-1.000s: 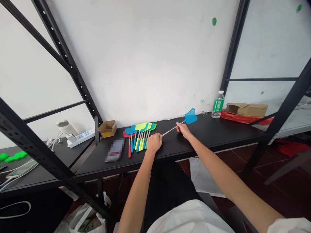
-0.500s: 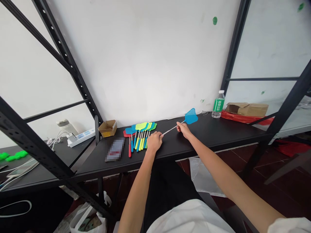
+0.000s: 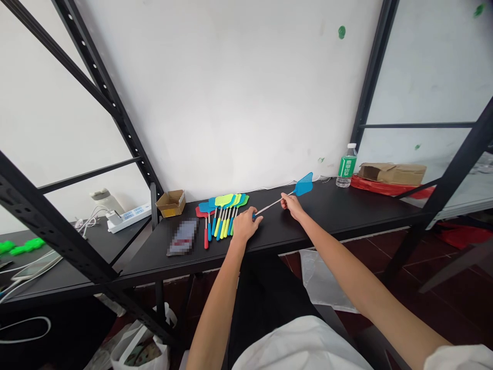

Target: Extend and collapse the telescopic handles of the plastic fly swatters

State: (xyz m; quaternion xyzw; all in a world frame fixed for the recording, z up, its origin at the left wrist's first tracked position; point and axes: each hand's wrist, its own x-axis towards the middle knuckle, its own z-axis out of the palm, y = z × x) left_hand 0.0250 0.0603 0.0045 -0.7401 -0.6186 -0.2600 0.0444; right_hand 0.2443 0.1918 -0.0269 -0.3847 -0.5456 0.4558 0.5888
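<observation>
A fly swatter with a blue head (image 3: 304, 184) and a thin metal rod slants over the black table, its head up and to the right. Around its blue handle end my left hand (image 3: 246, 224) is closed, the thumb now apart from the fingers. My right hand (image 3: 291, 205) pinches the rod just below the head. To the left of my left hand, several fly swatters (image 3: 224, 201) lie side by side with blue, yellow-green and green heads. At the row's left end is one with a red handle (image 3: 206, 239).
Left of the swatters lie a blurred-out flat item (image 3: 183, 237) and a small open cardboard box (image 3: 170, 204). A water bottle (image 3: 346, 165) stands at the back right, near a brown carton (image 3: 393, 173) on red plastic. Black metal shelf posts (image 3: 111, 110) frame both sides.
The swatter's head has turned and looks narrower. My left thumb has lifted off, and part of the blue handle shows by it. My right hand stays almost in place.
</observation>
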